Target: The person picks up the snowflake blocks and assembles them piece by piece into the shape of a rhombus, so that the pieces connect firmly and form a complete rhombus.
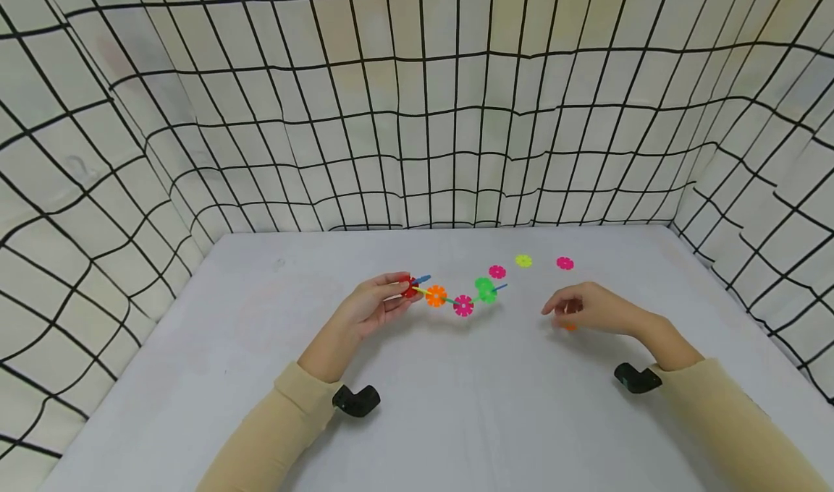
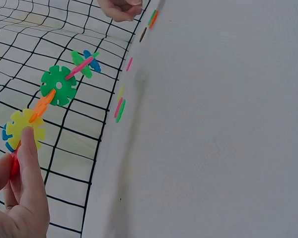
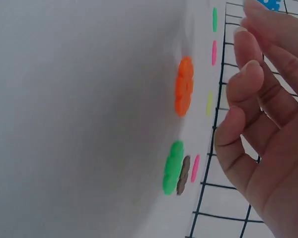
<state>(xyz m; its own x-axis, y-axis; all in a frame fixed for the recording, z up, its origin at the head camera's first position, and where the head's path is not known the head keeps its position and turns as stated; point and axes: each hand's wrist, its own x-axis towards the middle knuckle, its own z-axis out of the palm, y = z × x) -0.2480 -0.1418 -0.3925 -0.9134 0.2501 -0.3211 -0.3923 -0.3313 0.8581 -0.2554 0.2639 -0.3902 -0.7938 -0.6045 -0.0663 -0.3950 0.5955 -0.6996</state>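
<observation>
The left hand (image 1: 371, 305) pinches one end of a chain (image 1: 456, 298) of interlocked snowflake discs, fingers and thumb closed on the red disc (image 1: 408, 288) at its left end. The chain runs to the right from that grip, raised off the table (image 1: 417, 420) near the hand and sagging toward the surface further along. In order it shows an orange disc (image 1: 435, 296), a magenta disc (image 1: 463, 305) and a green cluster (image 1: 485, 290), with blue pieces at both ends. In the left wrist view a fingertip (image 2: 29, 136) presses against a yellow disc (image 2: 25, 130), with a green disc (image 2: 58, 85) further along the chain.

The right hand (image 1: 589, 308) hovers over a loose orange piece (image 1: 570, 325) lying flat on the table, well apart from the chain's right end. Its fingers are loosely curved and released, holding nothing. The right wrist view confirms that the orange piece (image 3: 184, 86) lies on the surface just beside the fingertips (image 3: 251, 69), not touching them.

Three more loose discs lie flat on the table beyond the chain: a pink disc (image 1: 497, 271), a yellow-green disc (image 1: 523, 261) and a second pink disc (image 1: 565, 263). A white sheet with a black grid (image 1: 417, 116) encloses the table on three sides. Both forearms wear tan sleeves (image 1: 287, 420), each with a black wrist camera mount (image 1: 356, 400).
</observation>
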